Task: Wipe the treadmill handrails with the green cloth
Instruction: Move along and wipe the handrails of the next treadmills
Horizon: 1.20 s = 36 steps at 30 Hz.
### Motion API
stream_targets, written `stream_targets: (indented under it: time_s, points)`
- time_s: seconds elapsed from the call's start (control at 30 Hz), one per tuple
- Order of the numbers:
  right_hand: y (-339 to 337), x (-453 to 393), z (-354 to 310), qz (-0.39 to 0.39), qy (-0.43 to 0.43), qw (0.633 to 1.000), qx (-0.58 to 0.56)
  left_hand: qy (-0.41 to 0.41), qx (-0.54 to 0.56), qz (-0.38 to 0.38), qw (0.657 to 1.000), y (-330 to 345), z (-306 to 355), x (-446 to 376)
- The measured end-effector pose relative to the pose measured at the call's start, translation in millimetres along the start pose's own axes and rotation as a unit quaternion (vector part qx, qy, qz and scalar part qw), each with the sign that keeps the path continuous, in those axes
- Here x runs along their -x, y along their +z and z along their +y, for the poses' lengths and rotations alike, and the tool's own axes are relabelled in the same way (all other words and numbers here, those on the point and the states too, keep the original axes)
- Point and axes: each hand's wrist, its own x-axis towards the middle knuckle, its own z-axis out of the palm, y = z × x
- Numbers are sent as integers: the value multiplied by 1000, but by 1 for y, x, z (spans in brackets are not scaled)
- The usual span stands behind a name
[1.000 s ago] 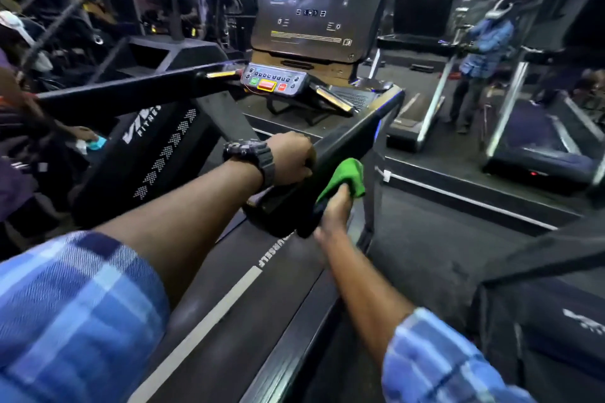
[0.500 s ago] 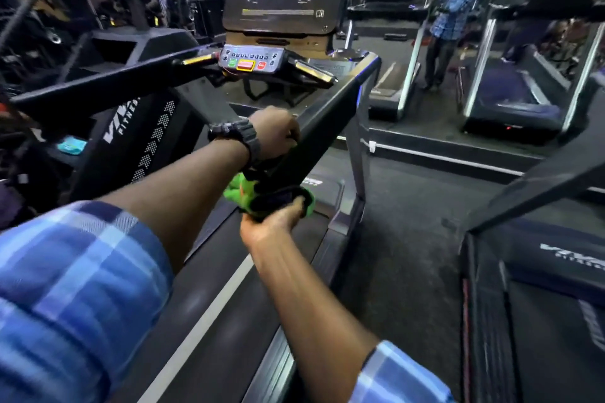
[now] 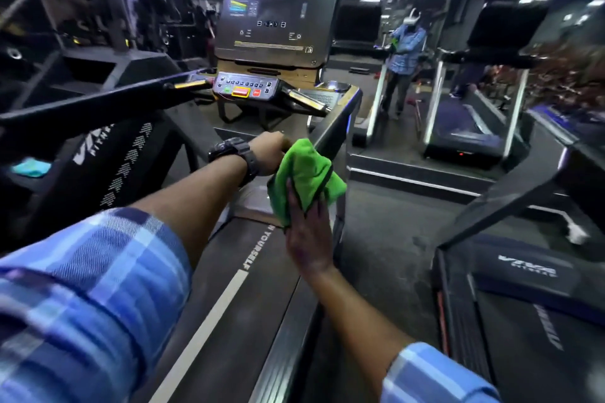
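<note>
The green cloth [image 3: 306, 178] is draped over the near end of the treadmill's right handrail [image 3: 337, 123], a dark bar that slopes up toward the console. My right hand [image 3: 307, 239] presses the cloth against the rail from below, fingers flat and extended under the fabric. My left hand [image 3: 270, 152], with a black watch on the wrist, is closed around the same rail just left of the cloth. The left handrail [image 3: 98, 106] runs across the left side, untouched.
The console [image 3: 247, 90] with coloured buttons and the big screen [image 3: 278, 15] stand ahead. The belt [image 3: 209, 321] runs below my arms. Another treadmill [image 3: 523, 288] is close on the right. A person [image 3: 404, 56] stands at far treadmills. A blue cloth [image 3: 31, 167] lies far left.
My right hand slid the cloth from under the rail's near end up along it, and the hand went from a grip to flat fingers. My left hand kept its hold on the rail.
</note>
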Motion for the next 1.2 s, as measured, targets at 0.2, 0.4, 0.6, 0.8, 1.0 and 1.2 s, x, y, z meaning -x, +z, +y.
stream_targets:
  time_s: [0.2,0.4,0.6,0.8,1.0,1.2]
  points:
    - [-26,-31,11,4,-256,957,135,33,71,-43,996,-9,-16,-4]
    - [-31,-50,-31,-99,-295,935,167,45,77,-54,995,-13,-26,-13]
    - [-60,-40,22,-171,-384,896,141,69,58,-24,996,-1,-19,-13]
    - [-37,-43,-50,-197,-170,954,152,70,51,-46,995,-3,-25,-32]
    - [-36,-67,-71,-236,-115,928,264,116,62,-63,989,-1,-30,-62]
    - [13,-119,-100,-345,-36,841,416,210,59,-76,973,15,-57,-113]
